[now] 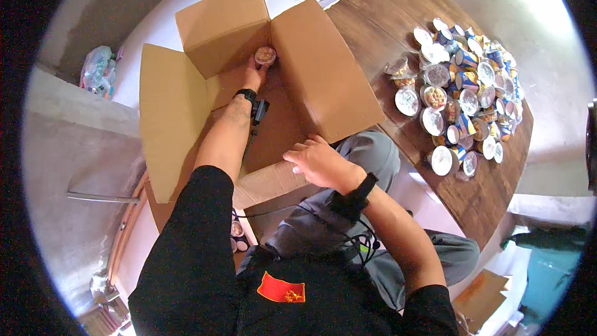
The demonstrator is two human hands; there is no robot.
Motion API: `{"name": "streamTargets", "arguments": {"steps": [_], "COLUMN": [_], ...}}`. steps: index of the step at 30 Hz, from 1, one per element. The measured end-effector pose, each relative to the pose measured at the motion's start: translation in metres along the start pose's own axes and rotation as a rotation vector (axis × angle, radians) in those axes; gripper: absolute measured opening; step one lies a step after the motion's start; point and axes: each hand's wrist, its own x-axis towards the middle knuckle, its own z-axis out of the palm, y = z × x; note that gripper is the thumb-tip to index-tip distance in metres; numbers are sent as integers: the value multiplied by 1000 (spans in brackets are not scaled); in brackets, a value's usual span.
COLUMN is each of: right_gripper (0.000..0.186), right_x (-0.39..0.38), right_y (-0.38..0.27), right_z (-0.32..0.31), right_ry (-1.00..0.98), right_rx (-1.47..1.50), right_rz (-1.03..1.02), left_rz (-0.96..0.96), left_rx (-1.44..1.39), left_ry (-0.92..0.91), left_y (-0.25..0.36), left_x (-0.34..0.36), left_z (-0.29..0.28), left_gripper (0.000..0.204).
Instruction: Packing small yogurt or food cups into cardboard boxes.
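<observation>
Evidently, in the head view, the left hand (252, 75) has its fingers closed around the side of a small cup (265, 56), perhaps to keep its top uncovered; that cup is just beyond the knuckles, by the far corner of a cardboard box (326, 68), whose flaps stand spread around the grip, leaving it room; nearer the person, the right hand (322, 163) is half curled by the near flap (267, 188), holding nothing visible, maybe for steadying, though contact is unclear; well right of the grip, a heap of cups (469, 98) lies on a wooden table (373, 18), seemingly within reach.

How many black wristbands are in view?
2: one band at the wrist of the left hand, another band at the wrist of the right hand. None seems hidden.
</observation>
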Motion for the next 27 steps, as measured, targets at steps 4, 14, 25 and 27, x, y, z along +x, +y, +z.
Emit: {"name": "streamTargets", "arguments": {"steps": [4,14,25,27], "right_gripper": [23,18,24,23], "right_x": [18,5,-8,-23], "right_y": [-18,10,-89,-67], "right_z": [6,3,2,20], "right_ry": [17,-34,288,282], "right_rx": [-2,-74,-45,-139], "right_rz": [-104,39,92,138], "left_rz": [-71,-508,-431,-749], "left_rx": [580,1666,1070,635], "left_ry": [149,-415,-664,-664], "left_y": [43,128,68,58], "left_x": [-2,-102,-38,-75], "left_z": [-92,-54,-164,-123], "left_gripper": [48,57,83,77]}}
